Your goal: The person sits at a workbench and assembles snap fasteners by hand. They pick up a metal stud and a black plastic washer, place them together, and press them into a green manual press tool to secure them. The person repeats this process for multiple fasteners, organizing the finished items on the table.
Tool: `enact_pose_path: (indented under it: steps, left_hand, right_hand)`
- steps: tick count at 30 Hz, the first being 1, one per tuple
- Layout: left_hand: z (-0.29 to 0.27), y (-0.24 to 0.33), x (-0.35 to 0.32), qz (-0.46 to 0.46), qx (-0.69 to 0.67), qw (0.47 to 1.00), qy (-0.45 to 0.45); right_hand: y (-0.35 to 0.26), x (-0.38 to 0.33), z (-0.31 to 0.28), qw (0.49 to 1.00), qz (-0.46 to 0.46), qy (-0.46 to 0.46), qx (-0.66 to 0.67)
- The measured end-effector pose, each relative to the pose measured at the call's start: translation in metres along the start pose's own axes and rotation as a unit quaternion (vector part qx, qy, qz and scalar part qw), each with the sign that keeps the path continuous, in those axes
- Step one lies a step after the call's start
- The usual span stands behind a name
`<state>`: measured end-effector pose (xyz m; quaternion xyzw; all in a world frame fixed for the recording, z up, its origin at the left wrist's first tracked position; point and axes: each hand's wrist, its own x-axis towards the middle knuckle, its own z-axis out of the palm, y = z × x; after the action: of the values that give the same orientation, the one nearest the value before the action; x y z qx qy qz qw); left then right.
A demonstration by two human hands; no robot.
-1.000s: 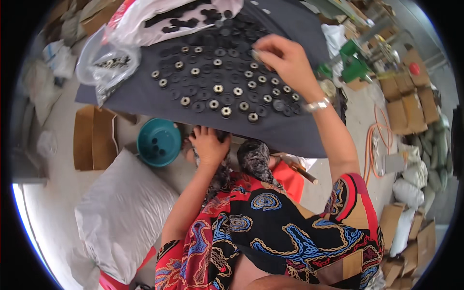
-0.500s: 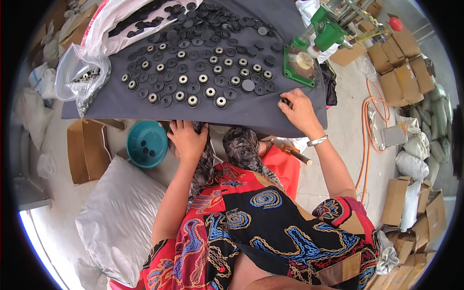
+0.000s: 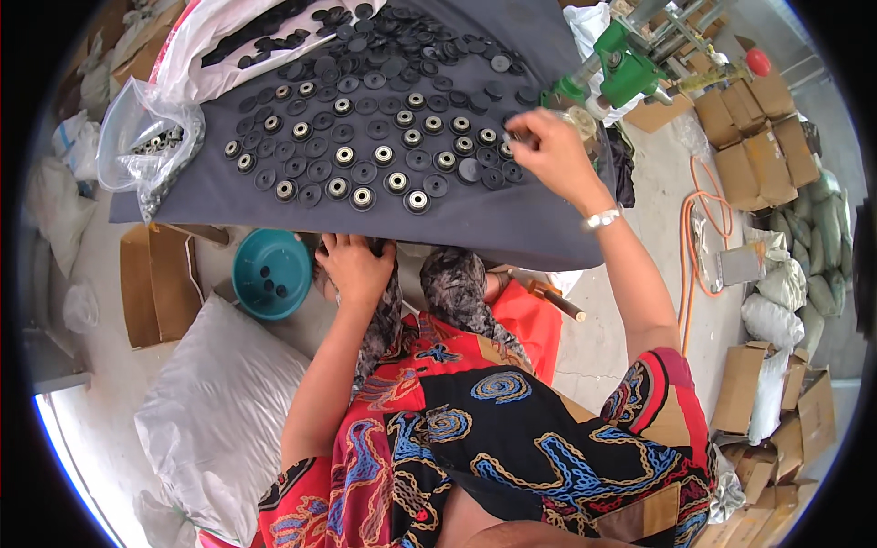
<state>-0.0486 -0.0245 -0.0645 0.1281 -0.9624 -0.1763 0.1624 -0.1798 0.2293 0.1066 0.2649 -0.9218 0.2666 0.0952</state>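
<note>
The right hand (image 3: 546, 151) reaches out over the dark grey cloth-covered table (image 3: 512, 228), fingers pinched together at the far right end of the rows of small black round discs with silvery metal centres (image 3: 384, 169). It seems to grip one small dark piece between thumb and fingertips, though the piece is too small to make out for sure. A silver bracelet (image 3: 603, 219) sits on that wrist.

The left hand (image 3: 354, 269) rests at the near edge of the table, fingers curled down over the patterned grey-and-black fabric (image 3: 452, 288) that lies across the lap; whether it actually grasps the fabric cannot be told.

Beyond the rows, a looser heap of plain black rubber discs (image 3: 402, 41) covers the far part of the cloth. A clear plastic bag holding small metal parts (image 3: 151, 151) lies at the left end of the table, and a white plastic bag with dark pieces (image 3: 228, 41) sits just behind it. On the floor beside the left hand stands a teal plastic bowl (image 3: 269, 272) (a few dark discs lie inside). A green metal hand press (image 3: 621, 64) stands at the table's far right corner, near the right hand.
</note>
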Motion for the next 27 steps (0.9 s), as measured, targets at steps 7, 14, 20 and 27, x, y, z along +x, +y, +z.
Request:
enact_pose_path:
  steps: [7,14,20,27]
  left_hand:
    - [-0.004,-0.004,0.002,0.005,-0.036,0.999,0.010]
    - [-0.001,-0.006,0.001,0.009,-0.040,0.999,0.020]
    - [-0.004,-0.005,0.002,-0.001,-0.042,0.999,-0.005]
    - [-0.006,-0.006,0.001,-0.009,-0.050,0.999,-0.019]
  right_hand:
    - [0.014,0.100,0.030,0.997,-0.052,-0.015,-0.056]
    - [0.033,0.116,0.045,0.995,-0.020,-0.097,-0.027]
    - [0.043,0.120,0.059,0.988,-0.016,-0.126,-0.086]
    - [0.048,0.123,0.065,0.979,-0.032,-0.151,-0.134]
